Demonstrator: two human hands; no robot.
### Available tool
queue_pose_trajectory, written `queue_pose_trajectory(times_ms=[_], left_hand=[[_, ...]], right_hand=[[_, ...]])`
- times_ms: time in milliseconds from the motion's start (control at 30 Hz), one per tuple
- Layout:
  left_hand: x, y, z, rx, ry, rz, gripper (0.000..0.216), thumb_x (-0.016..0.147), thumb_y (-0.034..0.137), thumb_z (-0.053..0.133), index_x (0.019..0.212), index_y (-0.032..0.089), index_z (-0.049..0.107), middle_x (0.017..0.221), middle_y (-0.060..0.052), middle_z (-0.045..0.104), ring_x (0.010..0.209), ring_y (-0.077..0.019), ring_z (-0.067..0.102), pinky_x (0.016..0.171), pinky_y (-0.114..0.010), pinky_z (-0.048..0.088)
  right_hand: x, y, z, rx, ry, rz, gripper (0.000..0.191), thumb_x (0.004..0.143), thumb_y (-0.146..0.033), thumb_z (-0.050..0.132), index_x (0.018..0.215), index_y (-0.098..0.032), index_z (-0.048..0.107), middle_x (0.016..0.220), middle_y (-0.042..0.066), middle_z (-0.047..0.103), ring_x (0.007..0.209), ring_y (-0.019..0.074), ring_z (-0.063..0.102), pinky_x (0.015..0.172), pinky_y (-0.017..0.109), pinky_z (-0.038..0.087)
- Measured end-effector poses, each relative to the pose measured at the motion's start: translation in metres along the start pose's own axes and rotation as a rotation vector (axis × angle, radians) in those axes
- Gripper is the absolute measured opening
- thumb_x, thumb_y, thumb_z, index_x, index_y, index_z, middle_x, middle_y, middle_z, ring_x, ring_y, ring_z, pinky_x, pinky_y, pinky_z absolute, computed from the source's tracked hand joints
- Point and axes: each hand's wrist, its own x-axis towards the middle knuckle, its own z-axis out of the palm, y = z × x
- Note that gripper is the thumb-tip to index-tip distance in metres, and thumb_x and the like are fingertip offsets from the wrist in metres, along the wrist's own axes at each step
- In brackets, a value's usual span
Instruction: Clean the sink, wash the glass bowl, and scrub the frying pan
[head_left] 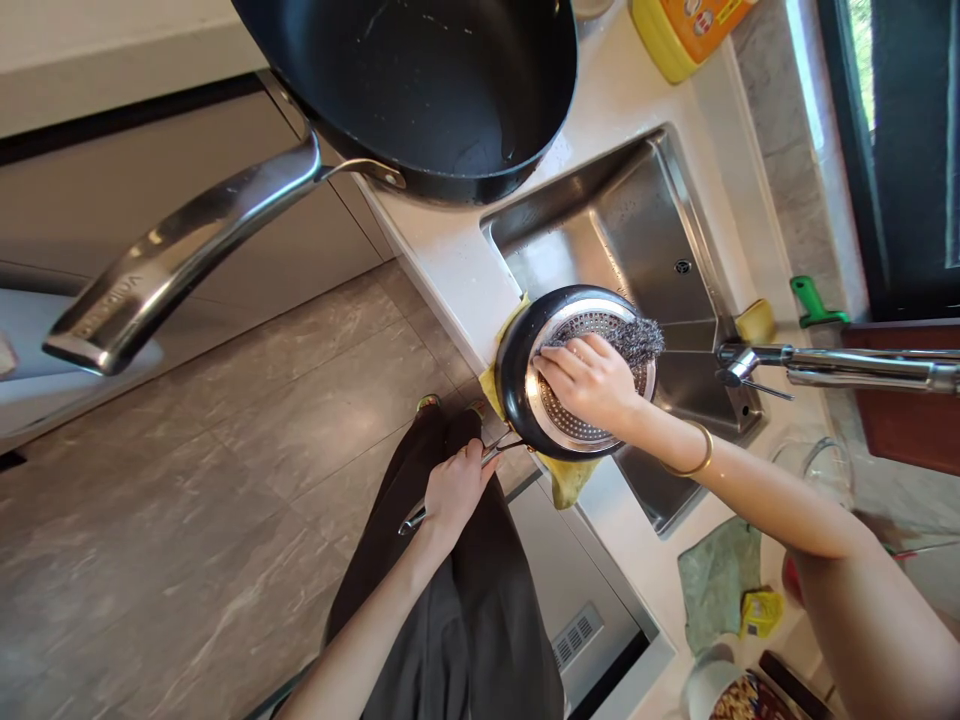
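Observation:
An upside-down frying pan (513,375) shows its dotted metal base, held over the sink's front edge. My left hand (456,490) is closed around the pan's metal handle (412,521). My right hand (589,382) presses on the base with bent fingers, closed on a steel wool scrubber (640,341). Much of the wool bulges out past the far side of that hand; the part under the palm is hidden. A yellow cloth (571,482) lies beneath the pan on the counter edge, its corners poking out.
A large dark pan (442,90) stands at the upper left, its long handle jutting over the floor. The steel sink (555,255) has a faucet (862,368) at right. A yellow sponge (756,322), a green-handled brush (814,302) and a grey-green cloth (720,580) lie around it.

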Motion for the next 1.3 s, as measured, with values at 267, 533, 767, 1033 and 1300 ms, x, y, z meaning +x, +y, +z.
queue_pose_trajectory(times_ms=[267,533,767,1033,1300], left_hand=[[0.000,0.000,0.001,0.011,0.003,-0.006,0.044,0.094,0.051,0.030,0.091,0.016,0.057,0.073,-0.009,0.067,0.070,-0.0233,0.068,0.055,-0.027,0.042],[0.000,0.000,0.001,0.018,-0.012,-0.003,0.043,0.095,0.050,0.030,0.091,0.016,0.057,0.076,-0.009,0.068,0.071,-0.0231,0.068,0.055,-0.027,0.042],[0.001,0.001,-0.001,0.027,-0.027,-0.013,0.045,0.095,0.052,0.027,0.092,0.017,0.056,0.074,-0.009,0.067,0.069,-0.0233,0.068,0.053,-0.027,0.040],[0.000,-0.001,0.002,0.007,0.005,0.004,0.042,0.095,0.050,0.030,0.091,0.017,0.055,0.075,-0.008,0.067,0.072,-0.0232,0.068,0.054,-0.027,0.041],[0.000,-0.001,0.001,0.035,0.008,0.016,0.045,0.095,0.050,0.027,0.092,0.016,0.056,0.070,-0.009,0.066,0.069,-0.0245,0.067,0.053,-0.028,0.041]], right_hand=[[0.004,0.004,-0.002,0.035,-0.034,0.047,0.027,0.091,-0.014,0.042,0.095,-0.017,0.068,0.087,0.007,0.066,0.074,0.0173,0.048,0.068,0.034,0.030],[0.005,0.003,0.000,0.033,-0.027,0.099,0.027,0.091,-0.013,0.041,0.094,-0.017,0.068,0.085,0.007,0.065,0.076,0.0180,0.048,0.069,0.035,0.030],[-0.004,-0.021,-0.004,0.069,-0.023,0.003,0.024,0.093,-0.013,0.043,0.092,-0.017,0.067,0.089,0.007,0.066,0.075,0.0168,0.046,0.067,0.034,0.030],[-0.043,-0.050,-0.022,0.002,0.068,-0.189,0.013,0.086,-0.011,0.055,0.087,-0.012,0.069,0.094,0.010,0.068,0.074,0.0160,0.049,0.068,0.032,0.035],[-0.020,-0.036,-0.009,0.033,0.034,-0.031,0.021,0.092,-0.015,0.047,0.096,-0.014,0.067,0.100,0.009,0.068,0.076,0.0157,0.049,0.068,0.033,0.034]])
